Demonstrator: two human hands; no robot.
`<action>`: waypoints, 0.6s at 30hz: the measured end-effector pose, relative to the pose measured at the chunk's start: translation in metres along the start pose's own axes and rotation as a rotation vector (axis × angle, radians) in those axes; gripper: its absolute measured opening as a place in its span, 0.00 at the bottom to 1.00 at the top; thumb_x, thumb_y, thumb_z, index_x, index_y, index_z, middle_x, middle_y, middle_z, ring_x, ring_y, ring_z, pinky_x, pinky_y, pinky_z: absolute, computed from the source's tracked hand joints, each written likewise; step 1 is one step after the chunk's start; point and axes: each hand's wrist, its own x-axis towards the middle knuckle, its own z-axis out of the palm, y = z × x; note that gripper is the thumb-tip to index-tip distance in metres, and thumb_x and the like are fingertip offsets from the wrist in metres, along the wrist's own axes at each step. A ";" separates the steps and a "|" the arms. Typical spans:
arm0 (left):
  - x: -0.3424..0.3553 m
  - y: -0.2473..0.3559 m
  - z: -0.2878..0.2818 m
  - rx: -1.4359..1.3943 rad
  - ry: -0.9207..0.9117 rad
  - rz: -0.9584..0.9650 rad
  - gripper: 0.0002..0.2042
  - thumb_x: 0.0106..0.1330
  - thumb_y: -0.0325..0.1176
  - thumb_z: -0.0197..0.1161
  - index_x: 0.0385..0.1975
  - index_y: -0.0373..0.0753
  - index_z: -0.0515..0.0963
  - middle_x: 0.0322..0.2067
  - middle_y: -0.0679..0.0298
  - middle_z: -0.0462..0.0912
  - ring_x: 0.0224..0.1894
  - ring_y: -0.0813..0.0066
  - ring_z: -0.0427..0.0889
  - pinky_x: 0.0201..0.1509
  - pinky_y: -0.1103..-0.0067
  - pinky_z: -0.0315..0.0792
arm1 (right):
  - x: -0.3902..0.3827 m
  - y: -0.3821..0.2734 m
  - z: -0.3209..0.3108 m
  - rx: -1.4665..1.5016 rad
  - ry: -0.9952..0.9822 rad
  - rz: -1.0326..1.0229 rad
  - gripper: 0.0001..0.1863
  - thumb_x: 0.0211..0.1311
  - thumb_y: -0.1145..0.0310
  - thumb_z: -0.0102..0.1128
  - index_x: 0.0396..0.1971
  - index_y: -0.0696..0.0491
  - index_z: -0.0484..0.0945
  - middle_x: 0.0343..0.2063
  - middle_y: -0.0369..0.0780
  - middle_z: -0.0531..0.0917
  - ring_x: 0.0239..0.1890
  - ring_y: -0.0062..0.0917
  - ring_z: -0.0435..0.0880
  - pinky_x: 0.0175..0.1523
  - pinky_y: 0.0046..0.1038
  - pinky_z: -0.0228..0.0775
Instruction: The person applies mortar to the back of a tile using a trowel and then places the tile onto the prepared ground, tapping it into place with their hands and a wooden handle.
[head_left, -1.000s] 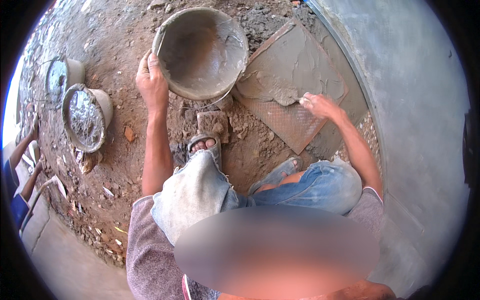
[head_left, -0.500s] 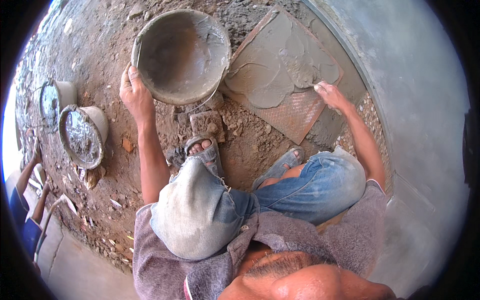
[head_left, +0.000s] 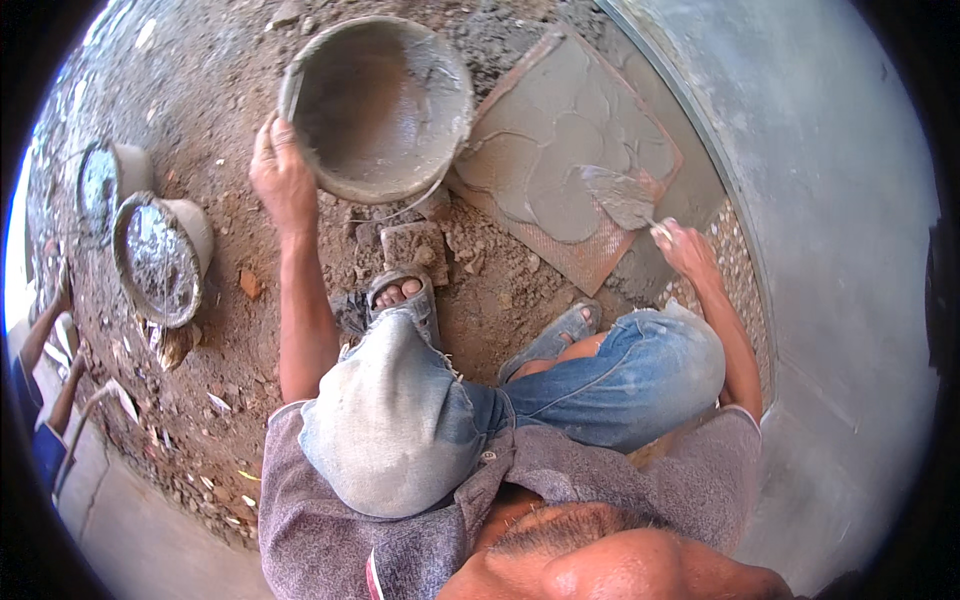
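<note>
My left hand (head_left: 283,182) is closed on the left rim of a large round bucket (head_left: 335,85), which tilts so its wet, mortar-smeared inside shows. In my right hand (head_left: 688,250) is the handle end of a trowel (head_left: 622,200), its blade coated in grey mortar. The blade lies over the right side of a square reddish tile (head_left: 578,262) with a ridged face. Wet grey mortar (head_left: 530,150) covers most of that tile. Near its closest corner the ridges are bare.
Two smaller mortar-stained buckets (head_left: 200,230) stand on the rough soil at left. Another person's arms (head_left: 48,325) show at the far left edge. Smooth grey floor (head_left: 850,250) runs along the right, beside a pebbled strip (head_left: 735,250). A brick piece (head_left: 412,245) sits before my foot.
My right hand has drawn the trowel toward me, and its blade now shows plainly over the tile. The mortar reaches a little nearer. My left hand keeps its hold on the bucket rim.
</note>
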 end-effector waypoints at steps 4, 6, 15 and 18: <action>0.003 -0.004 0.003 0.134 0.056 0.109 0.15 0.67 0.36 0.51 0.45 0.32 0.74 0.30 0.61 0.78 0.32 0.76 0.75 0.37 0.79 0.70 | -0.012 -0.045 -0.043 0.150 0.271 -0.316 0.17 0.59 0.56 0.52 0.39 0.54 0.72 0.35 0.51 0.78 0.37 0.48 0.77 0.40 0.43 0.69; 0.001 -0.004 0.006 0.115 0.047 0.108 0.15 0.67 0.36 0.50 0.46 0.31 0.74 0.35 0.57 0.79 0.36 0.72 0.76 0.40 0.76 0.70 | -0.011 -0.078 -0.069 0.178 0.384 -0.493 0.17 0.57 0.59 0.55 0.40 0.55 0.71 0.33 0.49 0.78 0.35 0.47 0.77 0.37 0.43 0.70; -0.013 0.007 0.017 0.189 0.047 0.279 0.16 0.67 0.34 0.50 0.46 0.29 0.73 0.35 0.53 0.76 0.37 0.64 0.76 0.42 0.73 0.69 | 0.063 -0.284 -0.135 -0.567 0.548 -0.714 0.11 0.63 0.73 0.42 0.43 0.59 0.67 0.29 0.47 0.79 0.24 0.31 0.82 0.24 0.28 0.77; -0.013 0.008 0.017 0.208 0.054 0.324 0.16 0.67 0.34 0.50 0.45 0.28 0.73 0.34 0.52 0.75 0.36 0.61 0.76 0.41 0.71 0.68 | 0.070 -0.305 -0.123 -0.591 0.471 -0.771 0.12 0.61 0.76 0.41 0.42 0.63 0.68 0.25 0.48 0.79 0.25 0.32 0.83 0.23 0.29 0.78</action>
